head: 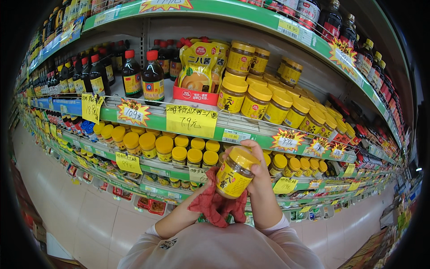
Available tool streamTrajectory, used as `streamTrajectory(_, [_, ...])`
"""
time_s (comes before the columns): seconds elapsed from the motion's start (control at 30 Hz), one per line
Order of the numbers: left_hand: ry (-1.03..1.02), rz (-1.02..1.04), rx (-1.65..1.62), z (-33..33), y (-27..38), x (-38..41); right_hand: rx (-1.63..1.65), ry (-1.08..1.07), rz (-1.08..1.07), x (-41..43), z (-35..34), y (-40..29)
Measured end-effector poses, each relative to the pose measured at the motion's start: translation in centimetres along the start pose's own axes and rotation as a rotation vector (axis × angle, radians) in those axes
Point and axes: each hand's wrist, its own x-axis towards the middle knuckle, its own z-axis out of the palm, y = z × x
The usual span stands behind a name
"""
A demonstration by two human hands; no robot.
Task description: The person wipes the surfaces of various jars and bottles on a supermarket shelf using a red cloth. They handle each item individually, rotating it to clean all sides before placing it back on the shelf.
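A glass jar of brown sauce with a yellow lid and yellow label (233, 173) is held tilted in front of the chest. My right hand (258, 164) grips it near the lid from the right side. My left hand (207, 186) holds a red cloth (218, 206) against the jar's left side and underside; the cloth hides most of its fingers. Beyond the hands, similar yellow-lidded jars (257, 101) stand in rows on a shelf, some stacked. Yellow spouted pouches (198, 67) stand in a red carton (195, 95) to their left.
Dark bottles with red caps (153, 77) stand left of the pouches. A wire rail and a green shelf edge (154, 121) with hanging price cards run across the front. More yellow-lidded jars (147, 144) fill the shelf below. Bottles (331, 22) line the upper shelf.
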Motion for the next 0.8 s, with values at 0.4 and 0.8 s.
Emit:
streamTrajectory(0.4, [0.030,0.096,0.101,0.0,-0.7,0.1,0.025,0.060,0.008,0.0,0.1,0.7])
streamTrajectory(0.8, [0.163,0.032,0.338,3.0,0.0,-0.6,-0.295,0.134,0.264,-0.2,-0.3,-1.1])
